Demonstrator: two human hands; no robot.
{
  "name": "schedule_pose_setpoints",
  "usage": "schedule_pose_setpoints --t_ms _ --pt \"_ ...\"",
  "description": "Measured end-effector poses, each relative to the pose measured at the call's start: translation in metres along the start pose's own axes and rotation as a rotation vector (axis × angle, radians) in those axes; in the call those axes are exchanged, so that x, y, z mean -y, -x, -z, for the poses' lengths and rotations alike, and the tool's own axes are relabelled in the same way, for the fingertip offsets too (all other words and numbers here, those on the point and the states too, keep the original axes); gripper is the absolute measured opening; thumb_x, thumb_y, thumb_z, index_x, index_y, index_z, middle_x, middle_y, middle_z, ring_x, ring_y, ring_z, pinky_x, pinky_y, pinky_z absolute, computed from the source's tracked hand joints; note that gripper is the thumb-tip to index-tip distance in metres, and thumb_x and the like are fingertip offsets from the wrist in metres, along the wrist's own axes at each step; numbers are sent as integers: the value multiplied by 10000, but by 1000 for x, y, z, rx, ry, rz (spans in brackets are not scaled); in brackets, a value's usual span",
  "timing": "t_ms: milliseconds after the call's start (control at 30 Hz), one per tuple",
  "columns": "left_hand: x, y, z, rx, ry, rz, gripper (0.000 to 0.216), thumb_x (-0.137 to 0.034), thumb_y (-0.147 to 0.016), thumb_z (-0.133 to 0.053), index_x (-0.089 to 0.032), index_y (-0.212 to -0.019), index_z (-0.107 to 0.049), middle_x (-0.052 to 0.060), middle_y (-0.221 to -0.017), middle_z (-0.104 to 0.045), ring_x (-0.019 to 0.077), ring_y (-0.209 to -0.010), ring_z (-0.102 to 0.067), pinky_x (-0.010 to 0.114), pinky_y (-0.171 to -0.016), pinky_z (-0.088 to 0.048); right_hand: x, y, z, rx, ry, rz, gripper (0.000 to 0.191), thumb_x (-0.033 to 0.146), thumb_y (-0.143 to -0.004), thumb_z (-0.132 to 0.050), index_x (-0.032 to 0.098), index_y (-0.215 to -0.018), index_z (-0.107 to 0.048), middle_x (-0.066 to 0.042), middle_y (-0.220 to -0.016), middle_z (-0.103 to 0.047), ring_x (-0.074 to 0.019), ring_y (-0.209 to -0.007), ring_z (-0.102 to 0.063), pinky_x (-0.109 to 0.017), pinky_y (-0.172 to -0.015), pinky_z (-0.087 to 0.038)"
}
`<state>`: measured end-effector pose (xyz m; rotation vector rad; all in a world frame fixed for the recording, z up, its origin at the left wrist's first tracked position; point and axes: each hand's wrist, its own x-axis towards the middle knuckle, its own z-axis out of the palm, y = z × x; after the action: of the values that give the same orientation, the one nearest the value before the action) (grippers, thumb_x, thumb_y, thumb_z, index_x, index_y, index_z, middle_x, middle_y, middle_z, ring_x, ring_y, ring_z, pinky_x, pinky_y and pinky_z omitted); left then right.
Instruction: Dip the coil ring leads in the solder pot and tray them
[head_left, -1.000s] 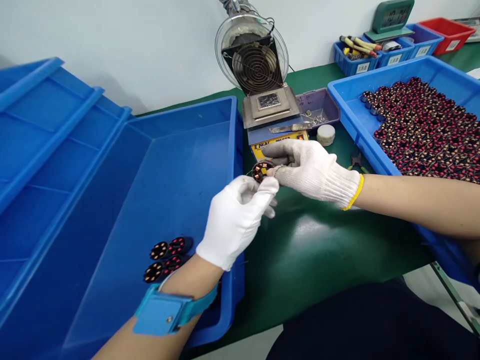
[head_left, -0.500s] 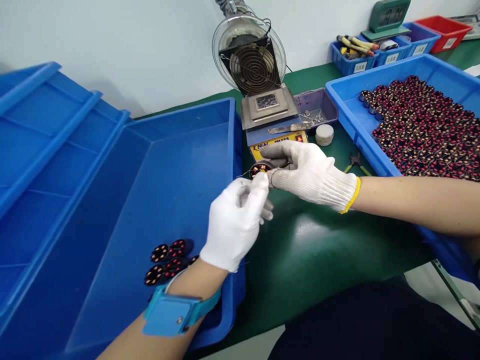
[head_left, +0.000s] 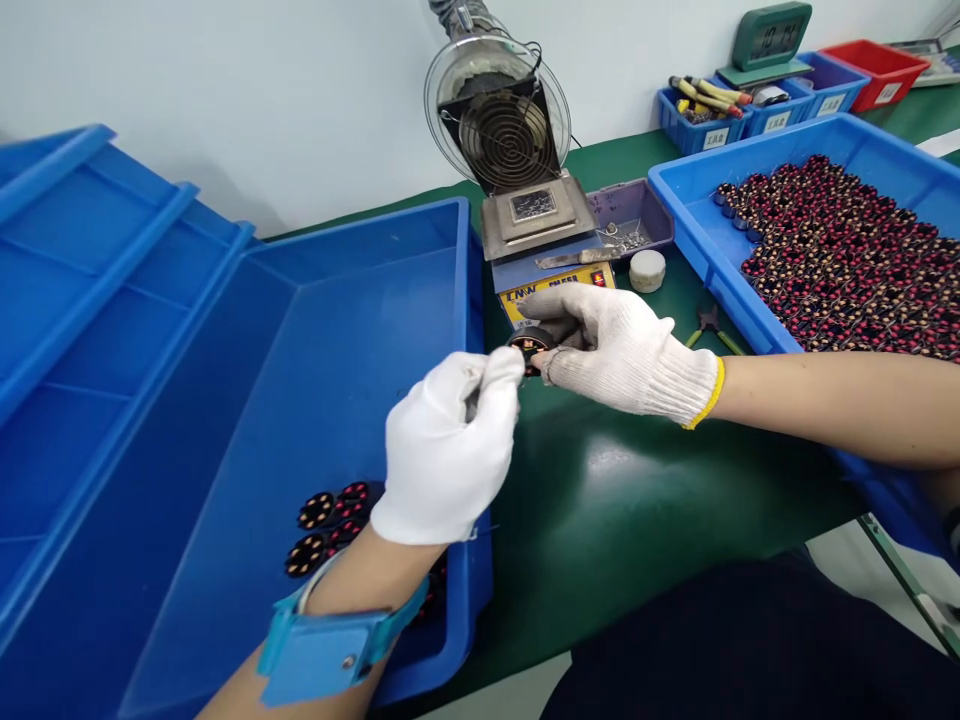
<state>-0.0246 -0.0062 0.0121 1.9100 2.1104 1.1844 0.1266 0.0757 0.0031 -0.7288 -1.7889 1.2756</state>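
Observation:
My right hand (head_left: 615, 345), in a white knit glove with darkened fingertips, grips a small round black part (head_left: 529, 343) with copper-coloured spots on its face. My left hand (head_left: 450, 445), in a smooth white glove, is closed in a pinch at the left edge of that part. What lies between its thumb and finger is hidden. Both hands are above the green mat, in front of a soldering pot (head_left: 536, 215). Similar round parts (head_left: 316, 510) with copper and pink spots stand in the left blue tray (head_left: 352, 350), partly behind my left wrist.
A blue tray (head_left: 697, 230) full of similar parts (head_left: 847, 260) stands at right. Green-handled cutters (head_left: 709, 322) lie beside it. A round white block (head_left: 646, 270) and a purple bin (head_left: 637, 205) are near the pot, below a fan (head_left: 510, 137). Small tool bins (head_left: 705, 125) line the back.
My left hand has moved a little left and drawn its fingers into a tighter pinch. The part in my right hand has tilted and shifted slightly right.

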Motion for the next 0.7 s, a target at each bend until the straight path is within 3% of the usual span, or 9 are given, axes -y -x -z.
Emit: schedule_pose_setpoints --t_ms 100,167,333,433,533,600,700 --pt "-5 4 6 -96 193 40 237 -280 -849 -593 -216 -622 -564 -31 -551 -540 121 -493 -508 284 -507 -407 -6 -4 4 -30 -5 60 413 121 -770 -628 110 -1183 -604 -59 -1073 -684 -157 -947 -670 -308 -910 -570" --pt "-8 3 9 -126 342 128 238 -327 -886 -537 -218 -679 -579 -26 -565 -554 123 -459 -508 279 -448 -387 -7 -4 4 -34 -2 79 421 125 -777 -623 116 -1197 -597 -61 -1084 -681 -156 -949 -670 -308 -905 -572" --pt "-12 -1 4 230 318 275 294 -439 -879 -562 -201 -707 -580 -24 -544 -594 134 -500 -584 265 -518 -449 -6 2 1 -33 110 103 421 128 -773 -627 126 -1194 -610 -58 -1083 -684 -153 -952 -670 -302 -900 -567" --pt "-13 3 2 151 373 296 250 -399 -873 -573 -203 -721 -601 -39 -535 -578 122 -482 -562 250 -515 -452 -9 -4 8 -50 217 116 424 146 -784 -622 136 -1208 -610 -55 -1093 -686 -153 -960 -670 -295 -900 -559" --pt "-10 8 4 81 444 202 204 -384 -867 -580 -206 -792 -648 -34 -604 -616 127 -541 -588 246 -546 -462 -7 -31 27 -116 404 172 449 150 -801 -596 132 -1250 -589 -56 -1117 -680 -159 -991 -659 -295 -919 -541" --pt "-6 10 5 188 438 115 231 -412 -869 -577 -210 -809 -671 -26 -640 -641 135 -575 -603 250 -574 -471 0 -61 44 -176 614 234 468 164 -811 -588 140 -1278 -579 -51 -1131 -674 -174 -1034 -640 -309 -959 -511" --pt "-1 11 0 495 342 -5 273 -458 -879 -561 -224 -843 -698 -14 -751 -701 157 -682 -647 262 -656 -486 14 -111 63 -225 982 228 479 228 -828 -592 199 -1305 -573 -44 -1200 -642 -246 -1126 -593 -397 -986 -478"
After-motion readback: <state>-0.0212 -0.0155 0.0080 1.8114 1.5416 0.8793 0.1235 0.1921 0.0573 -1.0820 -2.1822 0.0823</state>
